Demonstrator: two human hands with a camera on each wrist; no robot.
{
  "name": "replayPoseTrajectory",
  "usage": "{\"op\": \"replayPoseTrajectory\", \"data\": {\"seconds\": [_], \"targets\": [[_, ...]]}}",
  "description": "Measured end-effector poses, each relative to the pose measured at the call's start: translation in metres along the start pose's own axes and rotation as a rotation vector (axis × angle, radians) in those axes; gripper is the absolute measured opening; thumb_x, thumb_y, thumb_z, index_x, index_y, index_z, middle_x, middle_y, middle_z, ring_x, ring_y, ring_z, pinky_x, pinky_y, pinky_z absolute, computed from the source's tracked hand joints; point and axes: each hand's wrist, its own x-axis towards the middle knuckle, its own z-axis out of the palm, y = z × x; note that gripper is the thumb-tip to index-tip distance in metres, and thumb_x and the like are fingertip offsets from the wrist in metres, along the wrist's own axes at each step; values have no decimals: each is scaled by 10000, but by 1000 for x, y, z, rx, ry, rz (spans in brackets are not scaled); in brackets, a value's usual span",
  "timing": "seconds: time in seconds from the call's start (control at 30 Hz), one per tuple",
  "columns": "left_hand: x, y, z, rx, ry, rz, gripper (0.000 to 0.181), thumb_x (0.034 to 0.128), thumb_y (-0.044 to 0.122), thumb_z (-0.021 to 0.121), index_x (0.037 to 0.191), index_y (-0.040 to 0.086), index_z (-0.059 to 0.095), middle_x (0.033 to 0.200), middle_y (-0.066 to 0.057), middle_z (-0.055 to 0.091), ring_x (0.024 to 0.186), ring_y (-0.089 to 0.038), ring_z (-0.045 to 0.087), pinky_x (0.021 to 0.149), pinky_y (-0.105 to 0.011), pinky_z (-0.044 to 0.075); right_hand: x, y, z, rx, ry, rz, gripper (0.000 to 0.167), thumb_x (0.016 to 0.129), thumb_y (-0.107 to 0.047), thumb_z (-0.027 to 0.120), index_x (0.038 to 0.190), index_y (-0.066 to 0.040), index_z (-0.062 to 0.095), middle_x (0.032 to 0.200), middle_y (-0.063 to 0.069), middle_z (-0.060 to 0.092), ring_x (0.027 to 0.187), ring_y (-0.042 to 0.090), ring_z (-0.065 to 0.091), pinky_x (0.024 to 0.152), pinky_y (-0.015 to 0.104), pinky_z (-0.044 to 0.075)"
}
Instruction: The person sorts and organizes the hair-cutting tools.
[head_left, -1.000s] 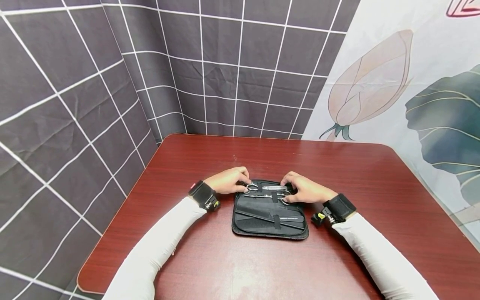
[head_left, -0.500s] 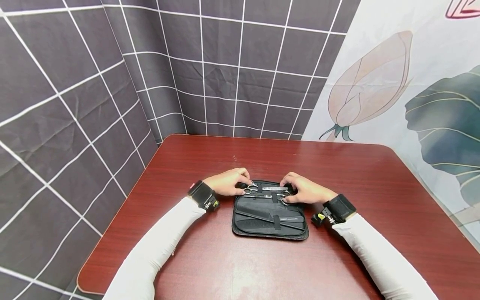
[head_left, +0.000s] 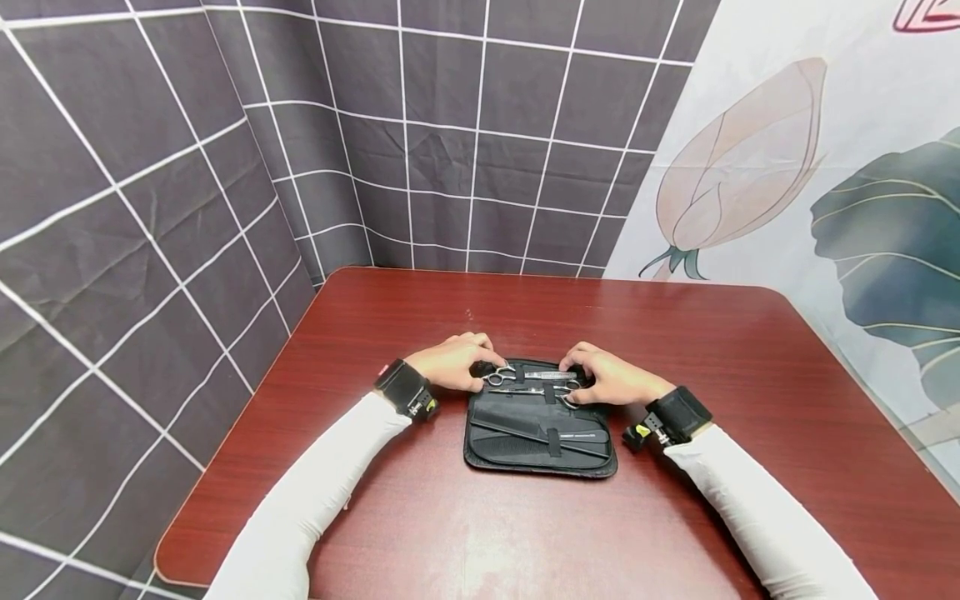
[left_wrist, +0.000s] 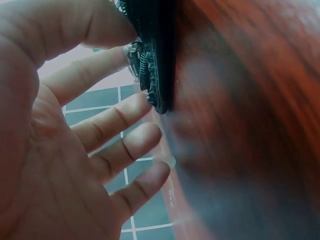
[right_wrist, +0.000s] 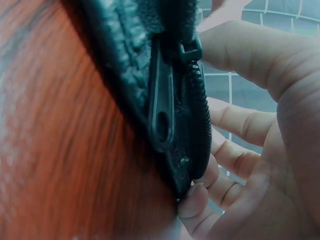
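Observation:
A black zip case [head_left: 474,461] lies unfolded on the table. Held inside it are thinning scissors [head_left: 551,376] at the far side, a second pair of scissors [head_left: 517,391] nearer, and a black comb [head_left: 517,450]. At the case's far left corner is my left hand [head_left: 450,364]; its thumb and forefinger touch around the thinning scissors' finger rings, its other fingers loosely extended in the left wrist view. My right hand [head_left: 617,379] rests at the far right edge, thumb by the second scissors' rings, forefinger near the thinning scissors' blade tips. A zip pull [right_wrist: 162,100] hangs below its thumb.
The reddish-brown table [head_left: 390,517] extends around the case on every side. Grey cloth with a white grid [head_left: 442,158] hangs behind and to the left. On the right hangs a white cloth with a flower print [head_left: 738,167].
My left thumb has drawn slightly left, away from the thinning scissors' rings, so the gap between thumb and forefinger is wider. My right hand and the case have hardly moved.

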Motion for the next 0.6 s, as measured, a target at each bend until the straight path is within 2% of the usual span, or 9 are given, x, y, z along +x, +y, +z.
{"op": "replayPoseTrajectory", "data": {"seconds": [0.27, 0.6], "targets": [[-2, 4, -1, -13, -17, -27, 604, 820, 234, 719, 1418, 263, 647, 1249, -5, 610, 1126, -177, 531, 986, -362, 437, 0, 1, 1, 4, -7, 8, 377, 840, -235, 828, 1158, -106, 674, 1162, 52, 589, 878, 134, 522, 787, 267, 450], [-4, 2, -5, -12, -45, 3, 638, 833, 193, 700, 1462, 241, 607, 1316, -31, 587, 1155, -203, 513, 1019, -396, 417, 0, -1, -1, 3, -5, 19, 385, 835, -244, 830, 1159, -103, 675, 1169, 58, 592, 874, 142, 522, 780, 264, 445]]}}
